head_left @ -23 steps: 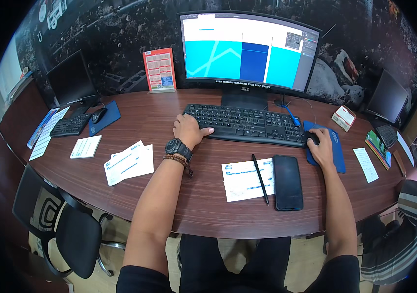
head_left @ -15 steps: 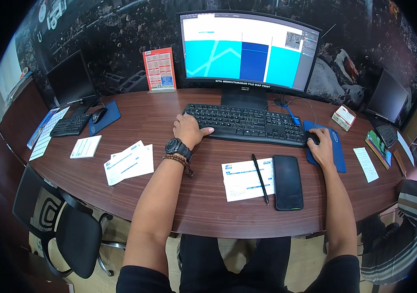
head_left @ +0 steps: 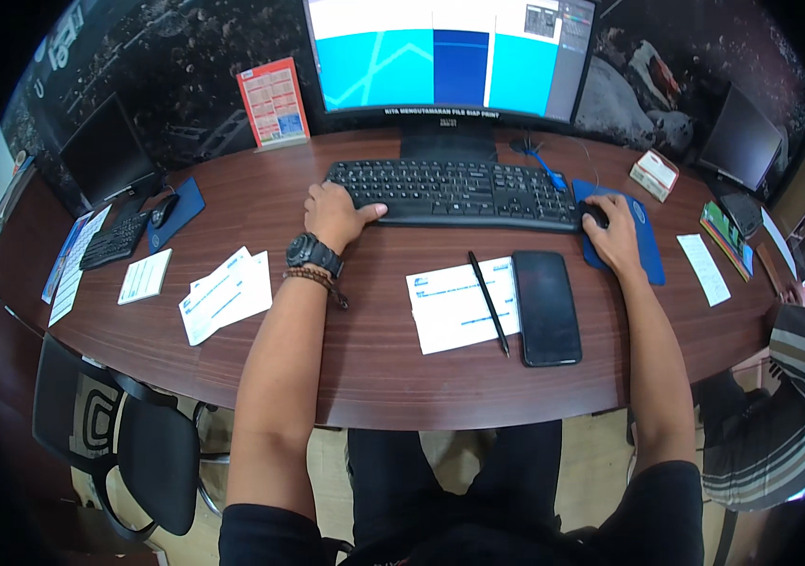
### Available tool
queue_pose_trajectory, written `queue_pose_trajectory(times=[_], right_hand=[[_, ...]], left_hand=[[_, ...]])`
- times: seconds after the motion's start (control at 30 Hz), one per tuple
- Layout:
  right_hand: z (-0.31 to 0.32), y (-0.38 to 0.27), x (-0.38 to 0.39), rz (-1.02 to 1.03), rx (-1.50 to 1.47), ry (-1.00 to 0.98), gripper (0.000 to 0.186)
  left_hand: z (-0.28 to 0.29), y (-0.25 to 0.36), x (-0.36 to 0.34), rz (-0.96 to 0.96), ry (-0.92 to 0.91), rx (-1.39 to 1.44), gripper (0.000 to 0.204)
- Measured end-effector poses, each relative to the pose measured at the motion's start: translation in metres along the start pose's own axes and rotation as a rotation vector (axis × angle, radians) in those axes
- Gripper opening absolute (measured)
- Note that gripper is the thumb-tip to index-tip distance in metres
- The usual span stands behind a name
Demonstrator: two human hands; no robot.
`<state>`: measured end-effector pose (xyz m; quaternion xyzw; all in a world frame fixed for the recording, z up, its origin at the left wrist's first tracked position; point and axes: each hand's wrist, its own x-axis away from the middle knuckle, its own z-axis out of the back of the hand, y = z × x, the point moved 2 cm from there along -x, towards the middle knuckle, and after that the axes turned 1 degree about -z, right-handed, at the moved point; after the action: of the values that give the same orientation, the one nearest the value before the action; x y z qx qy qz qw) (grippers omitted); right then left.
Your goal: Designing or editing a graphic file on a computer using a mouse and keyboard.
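Note:
At the left end of the black keyboard (head_left: 464,191) rests my left hand (head_left: 335,215), thumb stretched out along the front edge and the other fingers over the corner keys. My right hand (head_left: 616,238) is curved over a black computer mouse (head_left: 597,215) on a blue mouse pad (head_left: 646,257). Beyond the keyboard, a large monitor (head_left: 374,74) shows cyan and dark blue panels. Between my forearms lie printed paper forms (head_left: 445,316), a black pen (head_left: 487,300) across them, and a dark-screened phone (head_left: 548,309) beside them.
More paper forms (head_left: 223,304) and a white pad (head_left: 145,276) lie left of my arm. A red calendar (head_left: 272,102) stands behind. A small box (head_left: 654,176) and a paper slip (head_left: 703,270) are at right. An office chair (head_left: 152,453) stands left; a person's striped sleeve (head_left: 789,434) shows right.
The view has tilted down, so the desk and monitor sit higher in the picture. Both hands keep their places, the left at the keyboard and the right on the mouse.

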<state>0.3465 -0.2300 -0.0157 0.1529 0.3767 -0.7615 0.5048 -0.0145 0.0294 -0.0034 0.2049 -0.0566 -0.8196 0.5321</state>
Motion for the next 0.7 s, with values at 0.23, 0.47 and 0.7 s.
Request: queue_pose_trajectory(times=[0.23,0.47,0.7], right_hand=[[-0.0003,0.0062,0.0021,-0.027,0.024,0.029,0.033],[0.0002,0.0073,0.0019,-0.053,0.048,0.031,0.033],[-0.0001,0.008,0.0011,-0.084,0.078,0.017,0.034]], left_hand=[[0.0015,0.0038,-0.0007,-0.012,-0.037,-0.012,0.092],[0.0029,0.0037,-0.0004,0.009,-0.07,-0.001,0.086],[0.0045,0.0047,0.0001,-0.015,-0.051,0.0,0.082]])
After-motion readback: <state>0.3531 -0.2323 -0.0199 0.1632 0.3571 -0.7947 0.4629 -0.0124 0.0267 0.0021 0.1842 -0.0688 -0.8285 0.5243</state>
